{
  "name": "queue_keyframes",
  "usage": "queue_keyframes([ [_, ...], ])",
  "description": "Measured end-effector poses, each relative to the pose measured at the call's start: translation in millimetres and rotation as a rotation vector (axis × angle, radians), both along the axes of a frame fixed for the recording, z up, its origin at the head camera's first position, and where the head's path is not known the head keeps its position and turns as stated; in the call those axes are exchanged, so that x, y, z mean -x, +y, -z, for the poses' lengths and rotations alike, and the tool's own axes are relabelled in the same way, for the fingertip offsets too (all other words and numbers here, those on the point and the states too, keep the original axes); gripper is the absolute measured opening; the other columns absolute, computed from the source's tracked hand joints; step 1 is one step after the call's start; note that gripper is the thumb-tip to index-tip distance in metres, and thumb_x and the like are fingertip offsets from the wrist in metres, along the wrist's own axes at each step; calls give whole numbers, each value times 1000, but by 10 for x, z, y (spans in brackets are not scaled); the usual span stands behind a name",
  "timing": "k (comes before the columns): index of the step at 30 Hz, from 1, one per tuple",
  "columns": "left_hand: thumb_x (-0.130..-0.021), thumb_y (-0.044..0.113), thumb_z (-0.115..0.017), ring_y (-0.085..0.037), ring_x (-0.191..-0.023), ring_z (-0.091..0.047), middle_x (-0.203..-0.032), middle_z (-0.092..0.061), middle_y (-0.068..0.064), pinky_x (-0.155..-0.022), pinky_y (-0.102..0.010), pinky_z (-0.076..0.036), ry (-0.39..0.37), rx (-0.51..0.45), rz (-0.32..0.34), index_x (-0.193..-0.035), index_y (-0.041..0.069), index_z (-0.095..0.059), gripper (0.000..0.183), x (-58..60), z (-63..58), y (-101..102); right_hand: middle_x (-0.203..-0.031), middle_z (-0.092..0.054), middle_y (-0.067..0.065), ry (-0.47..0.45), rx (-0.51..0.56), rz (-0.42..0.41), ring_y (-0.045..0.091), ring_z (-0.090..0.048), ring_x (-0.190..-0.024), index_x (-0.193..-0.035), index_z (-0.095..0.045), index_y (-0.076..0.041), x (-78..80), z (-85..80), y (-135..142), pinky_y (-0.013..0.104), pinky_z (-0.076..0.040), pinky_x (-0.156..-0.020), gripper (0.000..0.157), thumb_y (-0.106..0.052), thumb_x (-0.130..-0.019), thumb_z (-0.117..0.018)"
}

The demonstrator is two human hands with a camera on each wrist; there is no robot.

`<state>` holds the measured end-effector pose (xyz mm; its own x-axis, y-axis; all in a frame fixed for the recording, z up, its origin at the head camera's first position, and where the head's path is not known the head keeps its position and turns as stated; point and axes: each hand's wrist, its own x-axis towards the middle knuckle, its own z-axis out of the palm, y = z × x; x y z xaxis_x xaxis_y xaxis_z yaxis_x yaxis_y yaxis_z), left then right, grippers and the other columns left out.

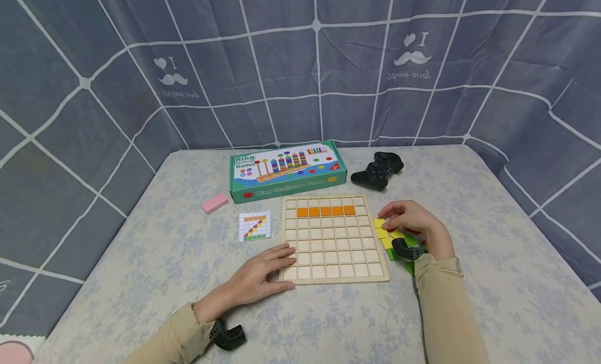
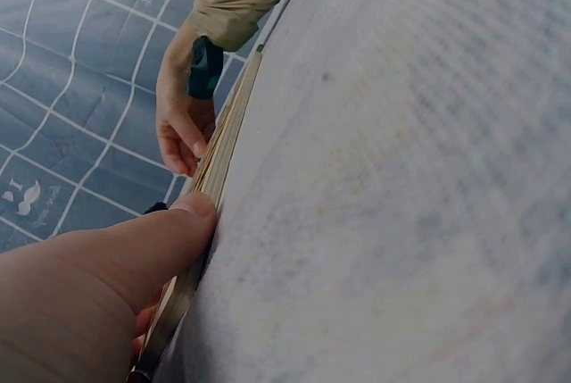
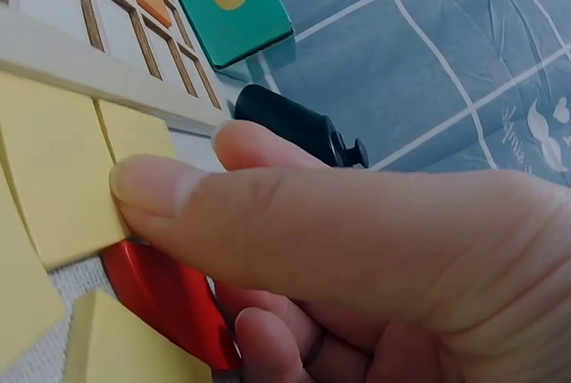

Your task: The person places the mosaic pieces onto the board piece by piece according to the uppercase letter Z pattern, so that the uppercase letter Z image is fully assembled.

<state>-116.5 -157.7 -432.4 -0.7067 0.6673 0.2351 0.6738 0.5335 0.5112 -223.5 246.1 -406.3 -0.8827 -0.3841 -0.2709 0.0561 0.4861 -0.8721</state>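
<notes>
A wooden grid board (image 1: 335, 280) lies on the table, with a row of several orange tiles (image 1: 326, 211) near its far side. My left hand (image 1: 258, 274) rests at the board's near-left corner, fingers stretched over the left cells. In the left wrist view its thumb (image 2: 169, 231) touches the board's edge. To the right of the board, my right hand (image 1: 413, 220) is over a loose pile of yellow tiles (image 1: 386, 242), green tiles (image 1: 392, 254) and red pieces. Its thumb (image 3: 161, 191) overlaps a yellow tile (image 3: 58, 169), beside a red piece (image 3: 165, 294); nothing shows pinched between thumb and forefinger.
A pattern card (image 1: 254, 226) lies left of the board, with a pink block (image 1: 215, 203) beyond it. Behind the board stand a green Ring Challenge Game box (image 1: 288, 187) and a black game controller (image 1: 378, 171). A blue checked curtain (image 1: 291, 67) surrounds the table.
</notes>
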Motion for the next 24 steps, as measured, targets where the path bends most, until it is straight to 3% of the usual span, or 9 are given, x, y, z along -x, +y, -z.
queue_keyframes([
  [12, -86, 45, -65, -21, -135, -33, -143, -44, -5, -108, -38, -33, -7, -8, 4, -131, 7, -57, 59, -5, -11, 0, -86, -60, 9, 98, -107, 9, 21, -61, -73, -101, -61, 5, 10, -126, -51, 31, -49, -65, 27, -9, -81, -71],
  [18, -86, 43, -65, -21, -135, -34, -142, -45, -5, -107, -38, -33, 10, -5, 4, -130, 7, -57, 58, -1, -16, 2, -88, -64, 8, 188, -74, 25, 20, -63, -76, -100, -62, 2, 17, -231, -175, 32, -51, -72, 27, -15, -82, -72],
  [24, -86, 43, -65, -21, -135, -34, -142, -45, -5, -107, -38, -33, 4, -5, 8, -131, 7, -57, 58, -4, -3, -1, -88, -67, 7, 228, -51, 20, 16, -62, -80, -97, -66, 1, 84, -178, -415, 31, -50, -76, 21, -13, -83, -72],
])
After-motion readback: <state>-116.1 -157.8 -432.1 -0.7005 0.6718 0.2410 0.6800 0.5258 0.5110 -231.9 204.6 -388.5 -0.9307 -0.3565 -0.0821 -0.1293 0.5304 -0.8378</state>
